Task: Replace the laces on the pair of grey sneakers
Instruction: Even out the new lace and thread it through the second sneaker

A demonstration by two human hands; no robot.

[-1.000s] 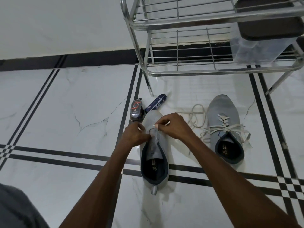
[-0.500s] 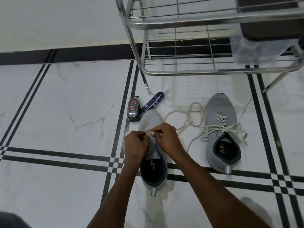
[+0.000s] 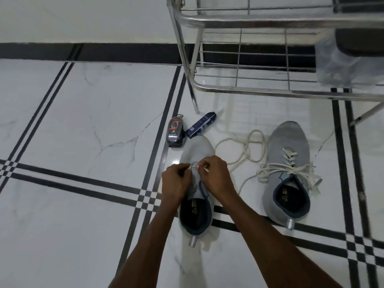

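Head view: both forearms are reaching forward over the floor (image 3: 72, 125). Near sneaker (image 3: 197, 150) is lying toe-forward, heel toward the person. Left hand (image 3: 175, 181) and right hand (image 3: 216, 177) are hovering at its eyelets, fingers curled, each pinching the thin lace (image 3: 192, 163).

Both forearms reach in from the bottom edge, the left from about 6 o'clock, the right from 5 o'clock, and converge toward the centre. The left hand (image 3: 175, 180) has its fingers curled, knuckles up, thumb and forefinger pinched together at its 1 o'clock side. The right hand (image 3: 216, 175) is curled likewise (back of the hand uppermost), its fingertips (image 3: 198, 166) pinching at 9 o'clock. The two pinches nearly touch.
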